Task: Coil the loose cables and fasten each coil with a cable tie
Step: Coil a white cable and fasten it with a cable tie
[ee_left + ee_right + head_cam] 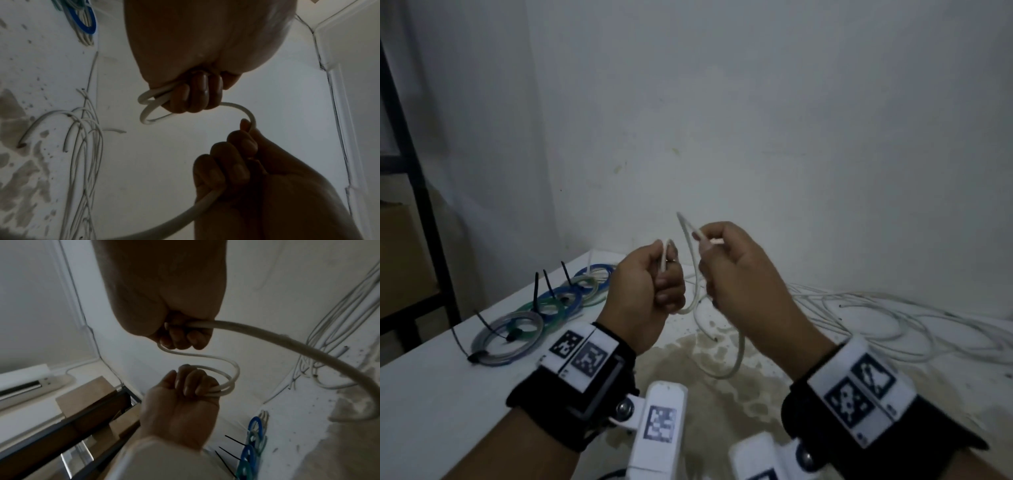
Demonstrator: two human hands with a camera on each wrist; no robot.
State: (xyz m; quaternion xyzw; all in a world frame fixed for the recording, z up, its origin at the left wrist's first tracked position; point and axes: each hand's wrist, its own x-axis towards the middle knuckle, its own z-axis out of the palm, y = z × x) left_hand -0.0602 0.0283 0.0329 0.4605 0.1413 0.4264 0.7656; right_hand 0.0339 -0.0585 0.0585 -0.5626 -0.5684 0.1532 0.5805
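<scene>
Both hands are raised above the white table [431,394], holding one white cable [690,253]. My left hand [667,284] grips a small coil [148,104] of two or three loops in its fist; the same loops [226,384] stick out past its fingers in the right wrist view. My right hand [709,253] pinches the cable a short way along, just to the right of the left hand. Between the two hands the cable arcs in a short bend [244,110]. Its long tail [736,359] hangs down from the right hand [180,337] toward the table.
Several finished coils [544,308], blue, green and clear, lie in a row at the table's left, each with a black cable tie [539,291]. A tangle of loose white cables [876,318] lies at the right by the wall. A black shelf frame [414,171] and cardboard box [400,260] stand left.
</scene>
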